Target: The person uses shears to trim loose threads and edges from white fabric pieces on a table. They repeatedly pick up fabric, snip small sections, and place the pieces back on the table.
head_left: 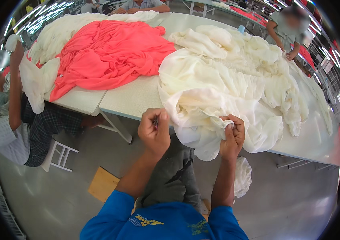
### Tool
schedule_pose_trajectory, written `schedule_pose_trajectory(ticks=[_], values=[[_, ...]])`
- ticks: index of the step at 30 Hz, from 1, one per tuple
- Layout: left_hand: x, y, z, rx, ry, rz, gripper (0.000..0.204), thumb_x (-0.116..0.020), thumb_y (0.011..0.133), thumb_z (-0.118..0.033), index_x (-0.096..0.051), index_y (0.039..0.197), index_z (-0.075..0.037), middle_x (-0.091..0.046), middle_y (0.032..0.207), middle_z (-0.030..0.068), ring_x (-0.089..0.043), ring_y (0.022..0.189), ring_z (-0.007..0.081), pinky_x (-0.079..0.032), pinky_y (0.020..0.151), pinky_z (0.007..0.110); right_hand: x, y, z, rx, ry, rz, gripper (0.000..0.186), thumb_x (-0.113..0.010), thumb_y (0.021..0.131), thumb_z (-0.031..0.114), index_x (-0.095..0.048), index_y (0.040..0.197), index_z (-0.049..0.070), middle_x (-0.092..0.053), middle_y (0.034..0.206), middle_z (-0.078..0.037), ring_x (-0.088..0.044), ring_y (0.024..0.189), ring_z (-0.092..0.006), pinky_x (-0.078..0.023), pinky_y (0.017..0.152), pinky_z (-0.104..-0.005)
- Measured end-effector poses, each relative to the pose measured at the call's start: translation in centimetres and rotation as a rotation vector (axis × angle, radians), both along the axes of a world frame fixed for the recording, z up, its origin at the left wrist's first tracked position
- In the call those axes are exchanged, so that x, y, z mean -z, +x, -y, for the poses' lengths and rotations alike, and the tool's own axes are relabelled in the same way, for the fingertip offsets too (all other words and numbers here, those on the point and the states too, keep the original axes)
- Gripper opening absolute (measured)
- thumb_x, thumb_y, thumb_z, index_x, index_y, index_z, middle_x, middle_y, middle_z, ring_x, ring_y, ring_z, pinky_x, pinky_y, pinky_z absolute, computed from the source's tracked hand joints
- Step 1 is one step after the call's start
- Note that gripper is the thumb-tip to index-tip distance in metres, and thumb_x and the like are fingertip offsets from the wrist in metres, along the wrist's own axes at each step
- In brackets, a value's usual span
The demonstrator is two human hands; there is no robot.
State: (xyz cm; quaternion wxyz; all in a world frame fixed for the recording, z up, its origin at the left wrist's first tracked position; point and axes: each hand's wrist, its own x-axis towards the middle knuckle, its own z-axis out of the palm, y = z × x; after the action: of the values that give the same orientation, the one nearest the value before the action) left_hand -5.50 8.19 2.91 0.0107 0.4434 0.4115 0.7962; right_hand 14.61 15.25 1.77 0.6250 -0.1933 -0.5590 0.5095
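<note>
A large heap of thin cream cloth (218, 76) spreads over the table in front of me, its near folds hanging past the edge. My right hand (233, 138) pinches a gathered seam of this cloth between thumb and fingers. To the left of the hanging folds, my left hand (155, 132) is closed, raised near the table's edge. A small dark thing peeks out between its thumb and fingers, too hidden to name. Left hand and cloth appear slightly apart.
Coral-red cloth (114, 52) is piled on the pale table (132, 94) at left. A seated person (8, 132) lifts white cloth there; another person (286, 30) works at far right. A small blue cone (241, 29) stands behind the heap. Below are a white stool (60, 156) and wooden board (103, 184).
</note>
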Motion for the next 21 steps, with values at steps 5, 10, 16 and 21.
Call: schedule_pose_trajectory(ticks=[5, 10, 16, 21], values=[[-0.6, 3.2, 2.7, 0.332, -0.228, 0.102, 0.015, -0.063, 0.097, -0.006, -0.061, 0.11, 0.001, -0.061, 0.084, 0.0032, -0.047, 0.063, 0.0037, -0.04, 0.058, 0.02, 0.3, 0.0, -0.2, -0.051, 0.025, 0.006, 0.021, -0.053, 0.103, 0.008, -0.055, 0.122, -0.001, -0.069, 0.114, -0.014, -0.061, 0.101, -0.0122, -0.045, 0.092, -0.0261], [0.0, 4.5, 2.3, 0.474, -0.364, -0.085, 0.027, -0.073, 0.09, -0.006, -0.064, 0.116, -0.002, -0.06, 0.092, -0.0008, -0.04, 0.064, 0.0004, -0.035, 0.056, 0.017, 0.3, 0.0, 0.0, -0.058, 0.03, 0.054, 0.02, -0.054, 0.102, 0.006, -0.056, 0.121, 0.0, -0.068, 0.116, -0.013, -0.06, 0.101, -0.0117, -0.046, 0.088, -0.0248], [-1.0, 6.5, 1.8, 0.389, -0.357, -0.158, 0.028, -0.076, 0.087, -0.008, -0.065, 0.113, -0.004, -0.061, 0.092, -0.0008, -0.039, 0.061, 0.0, -0.034, 0.054, 0.016, 0.2, -0.2, 0.4, -0.087, 0.052, 0.084, 0.019, -0.056, 0.101, 0.002, -0.057, 0.119, 0.0, -0.068, 0.118, -0.013, -0.061, 0.106, -0.014, -0.047, 0.09, -0.0259], [-0.5, 7.2, 0.4, 0.193, -0.234, -0.217, 0.01, -0.072, 0.091, -0.006, -0.066, 0.099, -0.003, -0.062, 0.083, -0.0001, -0.047, 0.063, 0.0028, -0.039, 0.056, 0.019, 0.5, -0.4, 0.5, -0.061, 0.098, 0.102, 0.019, -0.061, 0.097, 0.0, -0.06, 0.116, 0.0, -0.068, 0.115, -0.011, -0.061, 0.104, -0.0138, -0.048, 0.088, -0.0256]])
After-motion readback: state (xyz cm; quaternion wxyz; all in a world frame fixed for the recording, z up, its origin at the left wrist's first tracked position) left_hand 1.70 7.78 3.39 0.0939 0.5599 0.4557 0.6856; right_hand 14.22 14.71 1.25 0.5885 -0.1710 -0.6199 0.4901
